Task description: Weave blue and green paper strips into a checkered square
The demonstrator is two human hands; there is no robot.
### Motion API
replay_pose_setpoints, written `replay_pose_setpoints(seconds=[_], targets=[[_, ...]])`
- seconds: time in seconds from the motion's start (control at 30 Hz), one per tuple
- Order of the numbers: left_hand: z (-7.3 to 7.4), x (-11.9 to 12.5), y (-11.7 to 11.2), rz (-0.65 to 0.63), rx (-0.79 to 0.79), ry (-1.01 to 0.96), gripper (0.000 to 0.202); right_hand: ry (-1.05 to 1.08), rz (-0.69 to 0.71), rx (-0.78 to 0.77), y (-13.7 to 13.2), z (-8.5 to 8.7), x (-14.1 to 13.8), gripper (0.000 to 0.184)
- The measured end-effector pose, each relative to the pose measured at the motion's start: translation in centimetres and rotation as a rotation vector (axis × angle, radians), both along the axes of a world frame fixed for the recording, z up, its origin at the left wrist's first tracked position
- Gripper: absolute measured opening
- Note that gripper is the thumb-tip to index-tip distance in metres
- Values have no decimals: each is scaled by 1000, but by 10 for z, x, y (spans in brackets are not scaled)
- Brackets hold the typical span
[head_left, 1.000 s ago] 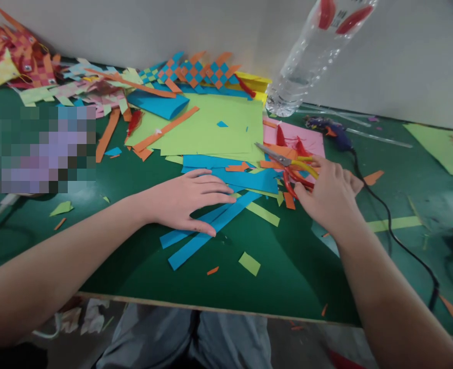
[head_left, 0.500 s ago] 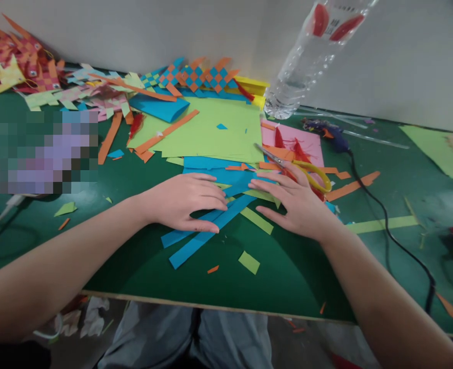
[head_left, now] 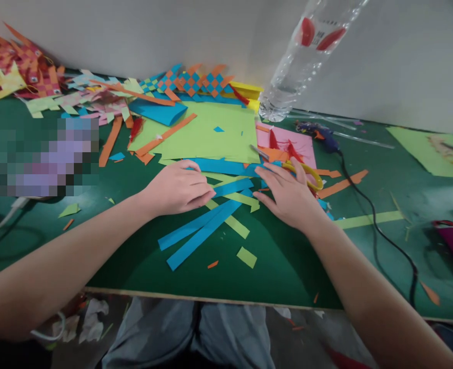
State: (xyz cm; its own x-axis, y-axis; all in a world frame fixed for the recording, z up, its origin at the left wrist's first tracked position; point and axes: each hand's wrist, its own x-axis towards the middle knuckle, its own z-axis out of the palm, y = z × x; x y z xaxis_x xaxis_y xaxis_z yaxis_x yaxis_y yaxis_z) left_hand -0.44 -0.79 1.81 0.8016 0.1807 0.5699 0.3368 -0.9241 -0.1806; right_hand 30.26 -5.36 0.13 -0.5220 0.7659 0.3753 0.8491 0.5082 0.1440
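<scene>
My left hand (head_left: 178,187) lies on the green table (head_left: 134,256) with its fingers drawn together, pinching the end of a blue paper strip (head_left: 232,187). More blue strips (head_left: 199,233) fan out below it, crossed by light green strips (head_left: 232,223). My right hand (head_left: 288,192) rests open, fingers spread flat on the blue paper and strips. Yellow-handled scissors (head_left: 307,171) lie on the table just beyond its fingers, not held.
A light green sheet (head_left: 211,133) and a pink sheet (head_left: 299,146) lie behind the hands. A clear water bottle (head_left: 288,77) stands at the wall. A glue gun (head_left: 322,134) trails a black cord (head_left: 368,210) to the right. Woven paper pieces (head_left: 195,82) pile up at the back left.
My right hand let go of the scissors and moved left onto the blue strips. My left hand went from flat to pinched, shifting slightly back.
</scene>
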Motion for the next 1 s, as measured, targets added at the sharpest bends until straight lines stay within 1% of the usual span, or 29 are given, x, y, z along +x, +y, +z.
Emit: replay_pose_setpoints(seconds=[0.07, 0.17, 0.27, 0.37, 0.43, 0.47, 0.57, 0.63, 0.73, 0.87, 1.0], targets=[[5, -1, 0, 58, 36, 92, 41, 17, 34, 39, -2, 3, -4, 47], [16, -5, -1, 133, 25, 270, 40, 48, 75, 103, -5, 14, -14, 33], [24, -12, -3, 214, -72, 370, 39, 32, 142, 71, -3, 28, -27, 27], [22, -17, -7, 282, -208, 319, 42, 108, 125, 52, 3, 35, -43, 22], [15, -17, -11, 292, -254, 251, 39, 184, 87, 54, 7, 34, -55, 21], [11, -17, -13, 278, -257, 219, 37, 211, 79, 67, 8, 31, -60, 22], [0, -14, -17, 264, -250, 177, 36, 211, 114, 76, 9, 18, -69, 23], [-4, -14, -19, 249, -265, 154, 35, 177, 168, 44, 8, 10, -68, 21], [-5, -14, -19, 226, -278, 142, 32, 166, 243, 11, 7, 5, -61, 19], [-6, -15, -19, 211, -240, 151, 28, 185, 255, 9, 7, 8, -54, 18], [-6, -17, -18, 210, -193, 160, 29, 227, 277, -18, 6, 8, -56, 17]])
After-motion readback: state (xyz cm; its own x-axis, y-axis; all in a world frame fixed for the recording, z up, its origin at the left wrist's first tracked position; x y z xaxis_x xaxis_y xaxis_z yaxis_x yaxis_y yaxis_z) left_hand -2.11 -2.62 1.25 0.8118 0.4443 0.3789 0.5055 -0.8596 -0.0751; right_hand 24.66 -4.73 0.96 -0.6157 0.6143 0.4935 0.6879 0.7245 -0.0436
